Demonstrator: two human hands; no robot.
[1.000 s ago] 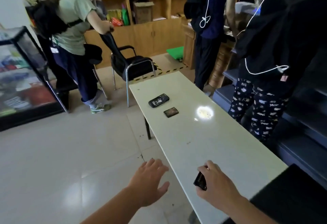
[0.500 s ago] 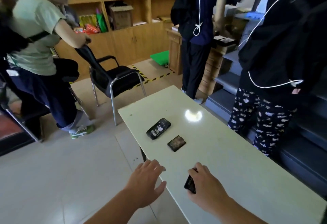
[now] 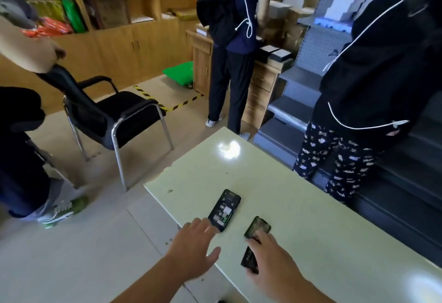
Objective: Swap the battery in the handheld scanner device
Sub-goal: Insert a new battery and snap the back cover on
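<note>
The black handheld scanner [image 3: 224, 209] lies on its face on the pale green table [image 3: 311, 219], its back open with the inner parts showing. My left hand [image 3: 193, 247] is spread open, its fingertips at the scanner's near end. A small dark flat piece [image 3: 257, 229], a cover or battery, rests on the table to the right of the scanner. My right hand [image 3: 275, 264] grips a black battery [image 3: 249, 258] and its fingertips touch the flat piece.
A black chair [image 3: 112, 120] stands on the floor left of the table's far end. Two people stand by the far and right sides of the table, a third at the left edge. Wooden cabinets [image 3: 124, 46] line the back wall, grey shelving [image 3: 299, 101] the right.
Both hands have moved forward along the table. My left hand has reached the scanner, and my right hand with the battery has come up to the flat piece.
</note>
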